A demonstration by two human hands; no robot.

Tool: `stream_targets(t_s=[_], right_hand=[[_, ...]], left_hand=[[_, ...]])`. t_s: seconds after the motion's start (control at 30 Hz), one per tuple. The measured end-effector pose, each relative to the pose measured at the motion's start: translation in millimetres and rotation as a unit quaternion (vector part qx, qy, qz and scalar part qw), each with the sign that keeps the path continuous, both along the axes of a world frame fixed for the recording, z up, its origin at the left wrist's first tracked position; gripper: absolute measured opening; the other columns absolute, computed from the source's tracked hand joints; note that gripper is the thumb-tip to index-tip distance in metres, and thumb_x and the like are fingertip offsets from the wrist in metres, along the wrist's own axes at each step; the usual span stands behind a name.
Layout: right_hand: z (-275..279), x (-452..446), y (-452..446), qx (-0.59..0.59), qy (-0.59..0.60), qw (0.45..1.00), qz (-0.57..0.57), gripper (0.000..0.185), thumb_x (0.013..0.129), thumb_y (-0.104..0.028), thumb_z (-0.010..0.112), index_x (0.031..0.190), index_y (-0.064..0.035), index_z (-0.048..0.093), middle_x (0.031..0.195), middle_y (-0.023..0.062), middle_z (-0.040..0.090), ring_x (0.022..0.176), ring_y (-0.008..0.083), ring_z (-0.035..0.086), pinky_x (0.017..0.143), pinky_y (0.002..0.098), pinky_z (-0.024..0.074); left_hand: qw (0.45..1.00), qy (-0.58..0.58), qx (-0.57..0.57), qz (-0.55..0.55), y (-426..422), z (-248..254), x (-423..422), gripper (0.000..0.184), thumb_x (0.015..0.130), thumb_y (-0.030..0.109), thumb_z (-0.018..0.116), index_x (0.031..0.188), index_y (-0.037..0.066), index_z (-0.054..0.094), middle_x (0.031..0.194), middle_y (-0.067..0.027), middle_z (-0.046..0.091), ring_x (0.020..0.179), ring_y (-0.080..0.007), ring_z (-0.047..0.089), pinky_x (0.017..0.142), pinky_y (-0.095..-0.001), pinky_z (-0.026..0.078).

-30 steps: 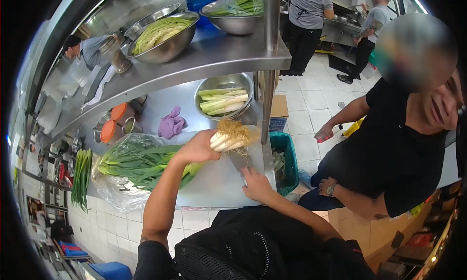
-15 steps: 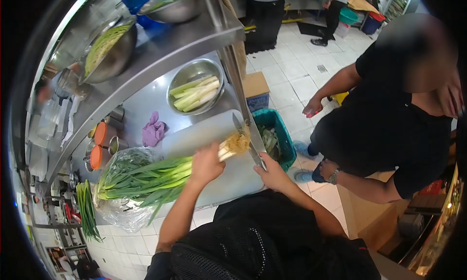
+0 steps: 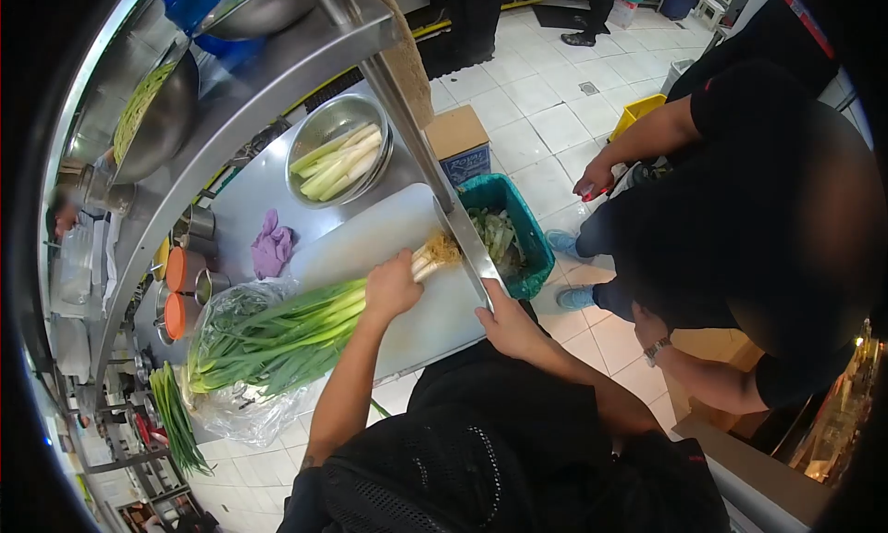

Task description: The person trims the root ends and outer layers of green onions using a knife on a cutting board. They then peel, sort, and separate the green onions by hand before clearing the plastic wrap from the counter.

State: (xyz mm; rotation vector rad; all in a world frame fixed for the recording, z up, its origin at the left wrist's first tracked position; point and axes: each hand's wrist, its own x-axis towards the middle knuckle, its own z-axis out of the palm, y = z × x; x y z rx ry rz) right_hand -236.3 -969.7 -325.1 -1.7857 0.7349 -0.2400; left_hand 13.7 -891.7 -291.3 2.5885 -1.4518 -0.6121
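Observation:
My left hand (image 3: 393, 286) is closed around a bunch of green onions (image 3: 287, 339) near its white ends. The stalks lie across a white cutting board (image 3: 421, 325), with the leaves towards the left and the stringy roots (image 3: 442, 249) at the board's right side. My right hand (image 3: 511, 322) grips a knife (image 3: 472, 255) by its handle. Its blade runs away from me just right of the roots, and its far end is hard to tell from the metal shelf post. Under the leaves lies a clear plastic bag (image 3: 254, 427).
Beyond the board stand metal bowls (image 3: 305, 195) holding pale cut stalks. A purple cloth (image 3: 272, 244) and orange-lidded containers (image 3: 180, 316) sit to the left. A green bin (image 3: 541, 255) with scraps stands right of the table. Close by, a person (image 3: 684, 218) stands on my right.
The view has shifted somewhat. The knife has moved from against the roots to slightly right of them. My left hand keeps its hold on the green onions. The person at right has leaned or shifted.

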Motion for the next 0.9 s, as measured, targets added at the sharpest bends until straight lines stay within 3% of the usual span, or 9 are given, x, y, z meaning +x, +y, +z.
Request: stream_targets(t_s=[0.13, 0.2, 0.3, 0.47, 0.53, 0.6, 0.67, 0.8, 0.9], right_hand=[[-1, 1, -3, 0.007, 0.007, 1.000, 0.006, 0.050, 0.102, -0.013, 0.060, 0.145, 0.0026, 0.040, 0.103, 0.0393, 0.068, 0.100, 0.0556, 0.068, 0.087, 0.0603, 0.0513], [34, 3, -8, 0.070, 0.053, 0.996, 0.019, 0.048, 0.101, -0.012, 0.059, 0.143, 0.0023, 0.041, 0.101, 0.0387, 0.068, 0.096, 0.0544, 0.069, 0.086, 0.0604, 0.0520], [51, 9, -19, 0.120, 0.108, 0.987, 0.028, 0.047, 0.097, -0.008, 0.058, 0.139, 0.0020, 0.041, 0.097, 0.0379, 0.068, 0.089, 0.0523, 0.071, 0.083, 0.0602, 0.0532], [35, 1, -23, 0.011, 0.082, 0.996, 0.022, 0.051, 0.090, -0.006, 0.058, 0.139, 0.0006, 0.044, 0.097, 0.0373, 0.068, 0.091, 0.0506, 0.072, 0.086, 0.0591, 0.0534], [52, -5, -30, 0.104, 0.092, 0.990, 0.009, 0.053, 0.095, -0.014, 0.063, 0.145, -0.0033, 0.046, 0.089, 0.0302, 0.070, 0.066, 0.0394, 0.072, 0.066, 0.0518, 0.0567], [22, -14, -26, 0.070, 0.034, 0.997, -0.007, 0.051, 0.099, -0.021, 0.070, 0.143, -0.0047, 0.051, 0.073, 0.0142, 0.067, 0.049, 0.0221, 0.064, 0.045, 0.0382, 0.0504], [31, -24, -33, 0.119, 0.042, 0.992, 0.013, 0.050, 0.101, -0.025, 0.071, 0.144, -0.0052, 0.054, 0.070, 0.0104, 0.064, 0.048, 0.0192, 0.062, 0.043, 0.0359, 0.0495], [21, -36, -43, 0.154, 0.048, 0.987, -0.015, 0.050, 0.104, -0.024, 0.067, 0.149, -0.0087, 0.053, 0.070, 0.0093, 0.063, 0.044, 0.0172, 0.058, 0.042, 0.0351, 0.0492], [27, -38, -44, 0.151, 0.037, 0.987, 0.033, 0.053, 0.101, -0.022, 0.064, 0.151, -0.0066, 0.053, 0.074, 0.0153, 0.067, 0.044, 0.0211, 0.059, 0.042, 0.0381, 0.0488]], left_hand=[[0.999, 0.029, 0.032, -0.013, -2, -10, 11, 0.041, 0.079, 0.016, 0.072, 0.116, 0.002, 0.062, 0.118, -0.0242, 0.073, 0.108, -0.0456, 0.069, 0.099, -0.0556, 0.051], [0.998, -0.044, 0.007, -0.055, 2, -17, 11, 0.051, 0.080, 0.021, 0.076, 0.125, 0.002, 0.061, 0.132, -0.0231, 0.068, 0.123, -0.0409, 0.065, 0.105, -0.0580, 0.047], [0.992, -0.085, 0.062, -0.067, -1, 21, 0, 0.064, 0.078, 0.032, 0.083, 0.130, 0.004, 0.059, 0.141, -0.0233, 0.063, 0.133, -0.0413, 0.059, 0.109, -0.0618, 0.043], [0.993, -0.017, 0.110, -0.038, 6, 1, 13, 0.050, 0.077, 0.026, 0.078, 0.119, 0.003, 0.066, 0.115, -0.0261, 0.074, 0.110, -0.0436, 0.071, 0.097, -0.0561, 0.056], [0.996, -0.052, 0.048, -0.055, 11, -10, 15, 0.042, 0.077, 0.023, 0.075, 0.113, 0.002, 0.068, 0.103, -0.0267, 0.076, 0.098, -0.0462, 0.074, 0.090, -0.0551, 0.059], [0.995, -0.063, 0.068, -0.039, 9, -11, 13, 0.042, 0.077, 0.022, 0.073, 0.113, 0.002, 0.068, 0.105, -0.0266, 0.076, 0.100, -0.0455, 0.074, 0.091, -0.0551, 0.059], [0.992, -0.059, 0.101, -0.047, 6, -4, 12, 0.041, 0.077, 0.021, 0.072, 0.113, 0.002, 0.068, 0.106, -0.0266, 0.076, 0.099, -0.0452, 0.074, 0.091, -0.0549, 0.059], [0.994, -0.072, 0.069, -0.037, -3, 8, 9, 0.040, 0.078, 0.020, 0.072, 0.113, 0.002, 0.068, 0.105, -0.0265, 0.076, 0.099, -0.0451, 0.074, 0.089, -0.0554, 0.059], [0.995, -0.075, 0.059, -0.006, -2, -1, 7, 0.039, 0.077, 0.019, 0.073, 0.112, 0.002, 0.068, 0.105, -0.0265, 0.076, 0.099, -0.0452, 0.074, 0.089, -0.0553, 0.058]])
